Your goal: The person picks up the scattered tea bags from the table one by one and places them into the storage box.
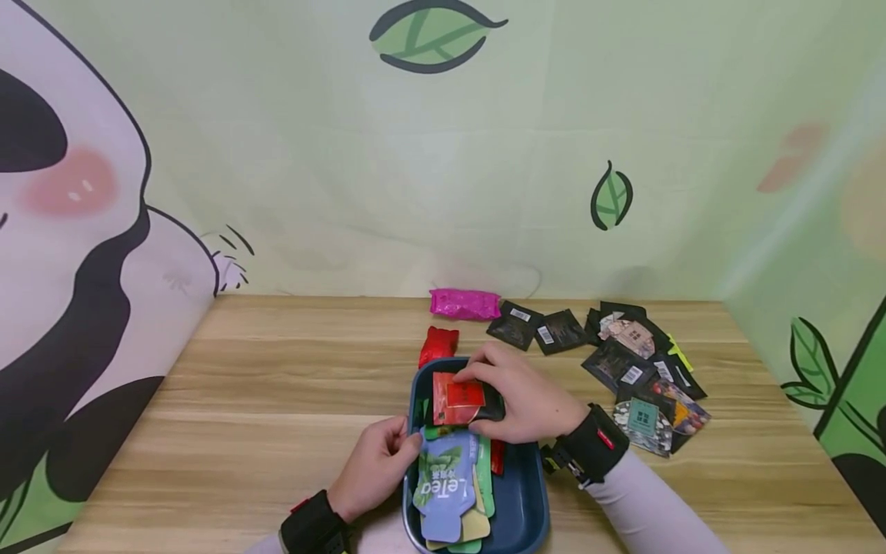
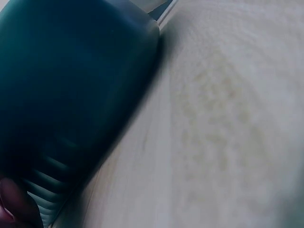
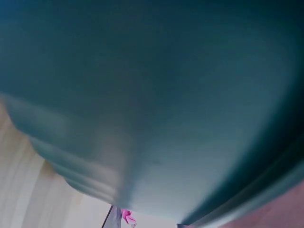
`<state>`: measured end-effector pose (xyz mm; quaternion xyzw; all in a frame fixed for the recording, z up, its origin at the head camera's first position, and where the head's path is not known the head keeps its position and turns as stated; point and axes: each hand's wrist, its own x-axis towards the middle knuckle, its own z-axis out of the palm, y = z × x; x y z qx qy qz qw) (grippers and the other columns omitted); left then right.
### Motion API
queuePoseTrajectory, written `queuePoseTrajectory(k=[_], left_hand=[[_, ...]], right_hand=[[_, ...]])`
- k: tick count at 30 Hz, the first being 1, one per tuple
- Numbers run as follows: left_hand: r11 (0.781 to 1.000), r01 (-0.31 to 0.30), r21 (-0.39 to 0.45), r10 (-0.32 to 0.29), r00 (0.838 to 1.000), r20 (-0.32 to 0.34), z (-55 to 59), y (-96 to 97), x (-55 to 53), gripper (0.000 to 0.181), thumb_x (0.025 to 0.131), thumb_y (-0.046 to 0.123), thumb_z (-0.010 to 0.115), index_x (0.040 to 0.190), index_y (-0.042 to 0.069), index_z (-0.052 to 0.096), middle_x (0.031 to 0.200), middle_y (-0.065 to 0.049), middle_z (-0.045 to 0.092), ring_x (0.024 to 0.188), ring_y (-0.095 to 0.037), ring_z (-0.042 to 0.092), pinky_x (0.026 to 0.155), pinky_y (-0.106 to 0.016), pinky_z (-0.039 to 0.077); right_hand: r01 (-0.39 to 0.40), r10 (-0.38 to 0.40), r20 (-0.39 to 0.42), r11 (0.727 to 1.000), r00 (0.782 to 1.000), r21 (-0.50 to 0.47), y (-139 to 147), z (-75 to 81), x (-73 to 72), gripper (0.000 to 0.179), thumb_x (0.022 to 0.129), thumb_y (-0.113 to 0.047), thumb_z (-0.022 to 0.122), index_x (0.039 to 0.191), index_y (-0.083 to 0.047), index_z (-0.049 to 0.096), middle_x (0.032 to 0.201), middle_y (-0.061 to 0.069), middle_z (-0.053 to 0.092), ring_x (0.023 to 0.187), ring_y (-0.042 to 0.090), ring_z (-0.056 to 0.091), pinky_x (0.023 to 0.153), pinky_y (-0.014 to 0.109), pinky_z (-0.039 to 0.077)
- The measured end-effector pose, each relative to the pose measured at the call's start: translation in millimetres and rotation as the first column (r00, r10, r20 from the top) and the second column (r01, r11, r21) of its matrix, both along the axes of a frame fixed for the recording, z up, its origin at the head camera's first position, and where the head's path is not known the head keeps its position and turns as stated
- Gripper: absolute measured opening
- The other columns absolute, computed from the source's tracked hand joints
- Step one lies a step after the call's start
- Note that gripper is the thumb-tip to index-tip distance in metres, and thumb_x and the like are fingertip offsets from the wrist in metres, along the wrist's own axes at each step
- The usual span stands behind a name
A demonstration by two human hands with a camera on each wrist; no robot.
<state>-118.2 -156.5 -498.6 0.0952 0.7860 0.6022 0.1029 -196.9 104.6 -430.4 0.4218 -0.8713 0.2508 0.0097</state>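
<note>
A dark blue plastic box (image 1: 522, 504) with rounded corners holds several packets in the head view. My right hand (image 1: 522, 392) reaches over its far end and pinches a red sachet (image 1: 450, 400), with a black packet edge showing beside it under the fingers. At the left rim, my left hand (image 1: 377, 465) grips the box wall, thumb at the edge. A blue-violet tea packet (image 1: 443, 477) lies on top of green and yellow packets in the box. The box's outer wall (image 2: 71, 71) fills much of the left wrist view; its blurred side (image 3: 156, 118) fills the right wrist view.
Behind the box lie a red packet (image 1: 438, 345) and a magenta packet (image 1: 464, 304). Two black sachets (image 1: 514, 325) sit to their right. Further right is a loose pile of black and patterned sachets (image 1: 644, 377). A printed cloth backdrop (image 1: 311, 154) rises behind the wooden table (image 1: 242, 385).
</note>
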Motion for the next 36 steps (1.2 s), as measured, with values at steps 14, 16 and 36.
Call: queuePoseTrajectory(k=[14,16,36], left_hand=[[1.0,-0.029,-0.013,0.028,0.999,-0.027,-0.6,2.6,0.3,0.025,0.098,0.02,0.056,0.078,0.005,0.051,0.061,0.003,0.043,0.056,-0.01,0.044,0.051,-0.023,0.03],[0.999,-0.029,-0.014,0.029,0.999,-0.025,-0.9,2.6,0.3,0.025,0.098,0.021,0.056,0.079,0.006,0.052,0.061,0.004,0.043,0.056,-0.01,0.044,0.051,-0.023,0.03],[0.999,-0.035,-0.007,0.035,0.999,-0.027,-2.3,3.6,0.2,0.025,0.098,0.019,0.056,0.077,0.006,0.051,0.061,0.004,0.042,0.056,-0.01,0.044,0.051,-0.023,0.03]], right_hand=[[0.007,-0.007,0.0,1.0,1.0,0.002,2,-4.4,0.2,0.06,0.079,-0.049,0.075,0.131,-0.023,0.063,0.129,-0.01,0.048,0.117,0.003,0.043,0.097,0.031,0.043],[0.004,-0.004,0.006,1.0,1.0,-0.001,2,-4.0,0.2,0.062,0.079,-0.051,0.074,0.132,-0.022,0.063,0.131,-0.009,0.048,0.12,0.004,0.042,0.098,0.032,0.042],[0.158,-0.157,-0.029,0.987,0.987,0.03,63,-4.9,10.0,0.096,0.078,-0.07,0.065,0.156,-0.02,0.038,0.165,-0.003,0.017,0.151,0.026,0.017,0.109,0.054,0.032]])
